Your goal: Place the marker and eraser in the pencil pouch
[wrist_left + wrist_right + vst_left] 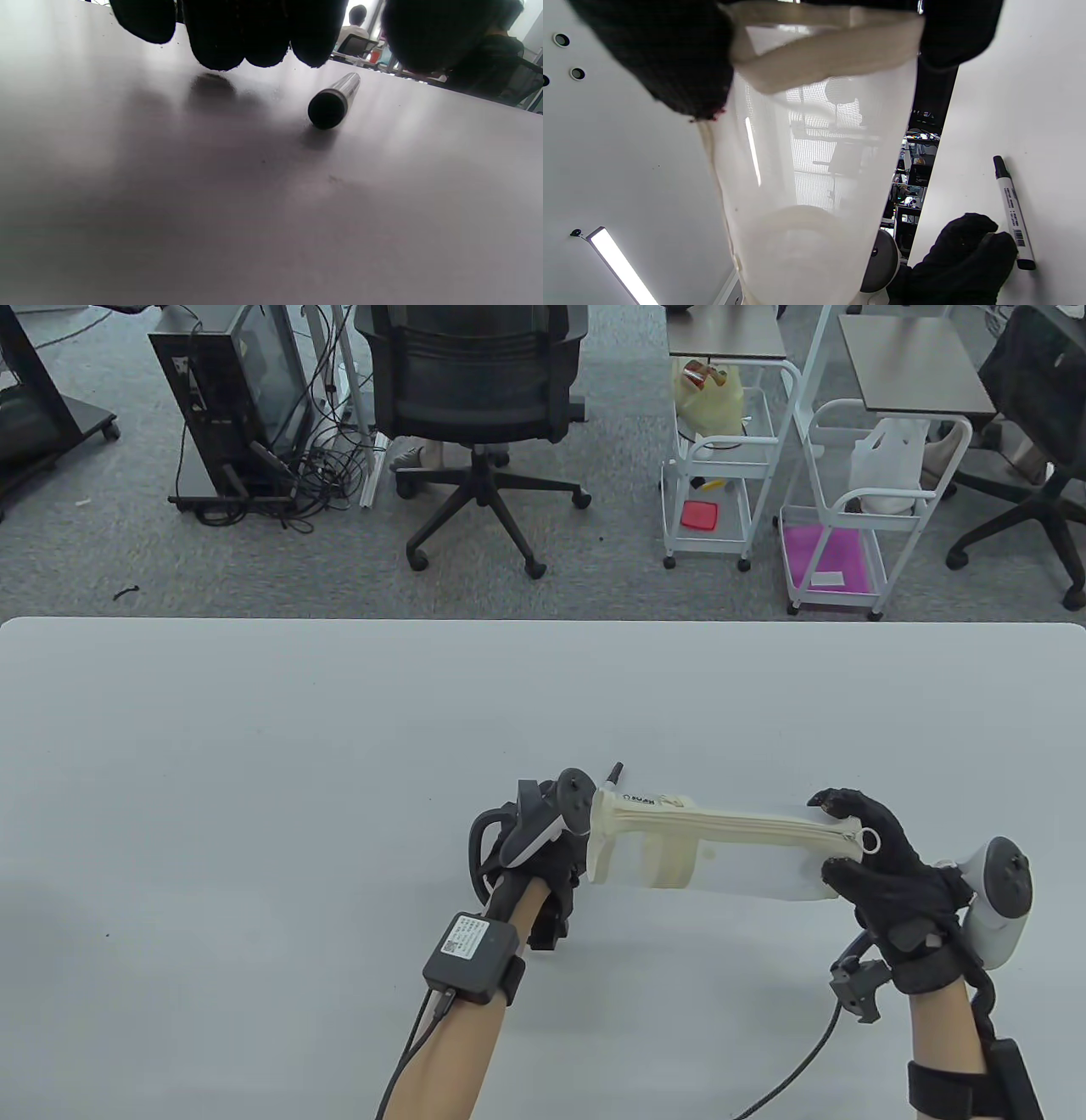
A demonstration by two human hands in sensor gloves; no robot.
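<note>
The pencil pouch (721,857) is cream with translucent sides. My right hand (865,857) grips its zipper-pull end and holds it about level above the table; it also shows in the right wrist view (806,169). The marker (1011,212), white with a black cap, lies on the table behind the pouch's left end; only its tip (614,770) shows in the table view. My left hand (543,848) is down at the table beside the marker (335,101), with its fingers (237,38) spread over it and not touching it. I cannot make out an eraser.
The white table (254,780) stretches wide to the left and behind the hands. Beyond its far edge stand an office chair (475,398) and two white carts (721,475).
</note>
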